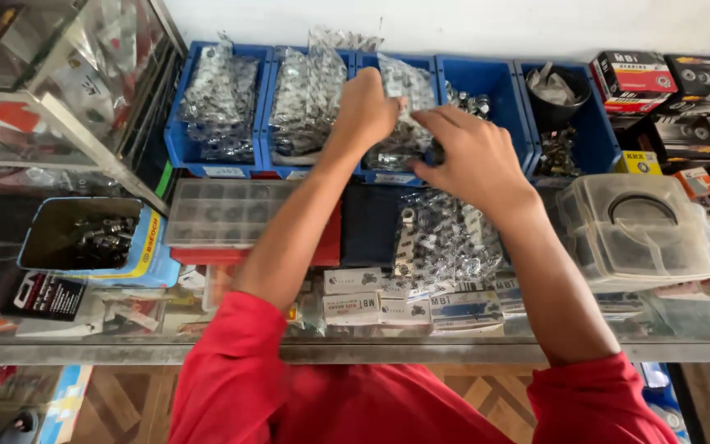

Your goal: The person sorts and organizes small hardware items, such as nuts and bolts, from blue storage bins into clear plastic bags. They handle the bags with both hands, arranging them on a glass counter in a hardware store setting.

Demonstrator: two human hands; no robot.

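Both my arms, in red sleeves, reach over a glass counter to a row of blue bins. My left hand point(365, 107) grips the top of a clear plastic packet of small metal parts point(408, 86) that stands in the third blue bin point(394, 175). My right hand point(468, 156) is closed on the lower part of the same packet at the bin's front. Below my hands a pile of similar clear packets point(445, 242) lies on the counter.
More packets fill the two left blue bins point(176, 144). The right bins point(503, 90) hold loose nuts and a black cup. A clear compartment box point(223, 212), an open tin of parts point(84, 234), a lidded plastic container point(638, 230) and stacked cartons point(675, 99) surround the spot.
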